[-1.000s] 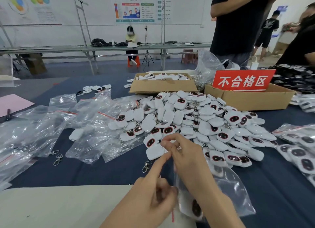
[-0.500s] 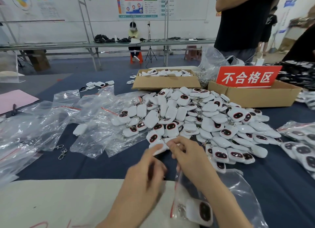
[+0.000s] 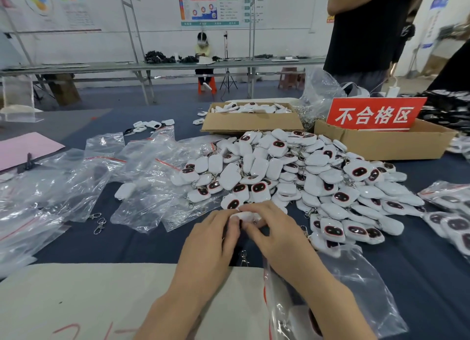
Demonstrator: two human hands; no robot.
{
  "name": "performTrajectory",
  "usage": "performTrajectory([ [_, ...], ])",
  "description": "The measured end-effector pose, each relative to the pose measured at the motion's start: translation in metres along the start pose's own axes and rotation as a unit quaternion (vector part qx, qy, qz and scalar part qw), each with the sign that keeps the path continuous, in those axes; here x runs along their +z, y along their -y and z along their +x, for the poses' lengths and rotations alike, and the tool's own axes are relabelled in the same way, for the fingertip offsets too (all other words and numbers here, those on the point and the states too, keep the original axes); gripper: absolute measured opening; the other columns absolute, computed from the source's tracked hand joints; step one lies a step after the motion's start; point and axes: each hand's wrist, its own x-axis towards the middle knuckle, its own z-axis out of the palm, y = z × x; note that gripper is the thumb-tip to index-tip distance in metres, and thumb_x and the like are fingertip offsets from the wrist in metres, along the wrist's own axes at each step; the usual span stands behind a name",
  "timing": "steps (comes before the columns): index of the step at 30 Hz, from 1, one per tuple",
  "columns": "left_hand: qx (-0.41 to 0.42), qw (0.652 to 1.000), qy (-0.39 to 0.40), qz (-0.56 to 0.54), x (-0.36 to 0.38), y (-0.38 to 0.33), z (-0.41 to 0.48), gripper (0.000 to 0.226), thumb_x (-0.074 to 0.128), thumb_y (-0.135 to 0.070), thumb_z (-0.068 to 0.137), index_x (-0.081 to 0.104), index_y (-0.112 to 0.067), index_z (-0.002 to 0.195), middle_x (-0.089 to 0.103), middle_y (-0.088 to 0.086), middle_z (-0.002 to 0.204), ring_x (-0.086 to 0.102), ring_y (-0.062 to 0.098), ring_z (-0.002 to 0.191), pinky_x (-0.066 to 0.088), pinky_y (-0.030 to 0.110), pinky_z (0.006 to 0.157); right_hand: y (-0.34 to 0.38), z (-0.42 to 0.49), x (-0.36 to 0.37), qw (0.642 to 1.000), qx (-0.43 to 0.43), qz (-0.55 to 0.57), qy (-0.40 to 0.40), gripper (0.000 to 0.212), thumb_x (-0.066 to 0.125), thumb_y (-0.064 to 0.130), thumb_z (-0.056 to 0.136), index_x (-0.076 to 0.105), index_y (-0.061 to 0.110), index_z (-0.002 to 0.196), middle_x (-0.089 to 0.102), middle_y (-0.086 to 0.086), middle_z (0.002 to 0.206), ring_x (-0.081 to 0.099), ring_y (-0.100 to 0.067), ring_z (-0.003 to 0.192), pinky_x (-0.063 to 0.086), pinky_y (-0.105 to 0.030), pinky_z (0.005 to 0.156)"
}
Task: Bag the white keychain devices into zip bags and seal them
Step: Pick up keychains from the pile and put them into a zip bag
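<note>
White plastic shows between the fingertips of both hands: one white keychain device (image 3: 246, 216) sits at the near edge of the pile of keychain devices (image 3: 305, 177) on the navy cloth (image 3: 432, 276). The left hand (image 3: 213, 238) closes on it from the left with curled fingers and thumb. The right hand (image 3: 274, 230) arches over its top and right end, thumb tucked below. Both appear to pinch it, though most of the device is hidden under the fingers. What shows of it runs crosswise, its long axis from one hand to the other. The zip bag (image 3: 361, 294) that should take it lies nearer the person and to the right, flat on the cloth, partly under the right forearm, and something dark and white already sits blurred inside near the bottom edge of the view. Its red zip strip (image 3: 265, 291) runs roughly away from the person, so the mouth seems to face left, toward the gap between the wrists. The coming move therefore looks like a short pull back and rightward. The right hand is nearer the bag, so the left would be freer to carry the device in, end first, once it is turned from its crosswise lie. A metal clasp (image 3: 243, 258) lies between the wrists; whether it belongs to the held device cannot be told. Empty zip bags (image 3: 101, 177) are spread well to the left.
</note>
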Motion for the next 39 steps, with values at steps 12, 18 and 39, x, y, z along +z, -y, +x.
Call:
performTrajectory([
  [12, -0.09, 0.942, -0.025, -0.323, -0.006, -0.004, -0.002, 0.022, 0.061, -0.018, 0.099, 0.071, -0.034, 0.112, 0.076, -0.012, 0.1, 0.068, 0.001, 0.091, 0.048, 0.011, 0.078, 0.003, 0.001, 0.005, 0.977, 0.063, 0.2, 0.024, 0.017, 0.063, 0.033, 0.097, 0.066, 0.048, 0.091, 0.073, 0.024, 0.093, 0.069, -0.003, 0.092, 0.058, -0.024, 0.069],
  [18, -0.093, 0.954, -0.027, -0.285, -0.005, -0.006, -0.003, 0.023, 0.062, -0.02, 0.1, 0.072, -0.037, 0.112, 0.074, -0.013, 0.094, 0.064, 0.004, 0.08, 0.048, 0.012, 0.073, 0.001, 0.003, 0.005, 0.965, 0.078, 0.252, -0.002, 0.019, 0.069, 0.021, 0.093, 0.069, 0.04, 0.096, 0.074, 0.016, 0.09, 0.07, -0.005, 0.086, 0.058, -0.022, 0.061],
  [39, -0.085, 0.944, -0.022, -0.318, -0.009, -0.013, -0.004, 0.027, 0.064, -0.015, 0.098, 0.074, -0.039, 0.105, 0.071, -0.009, 0.094, 0.063, 0.009, 0.082, 0.048, 0.015, 0.074, -0.003, 0.002, 0.0, 0.954, 0.105, 0.28, 0.033, 0.013, 0.069, 0.025, 0.093, 0.077, 0.034, 0.097, 0.077, 0.012, 0.095, 0.07, -0.001, 0.092, 0.056, -0.017, 0.076],
])
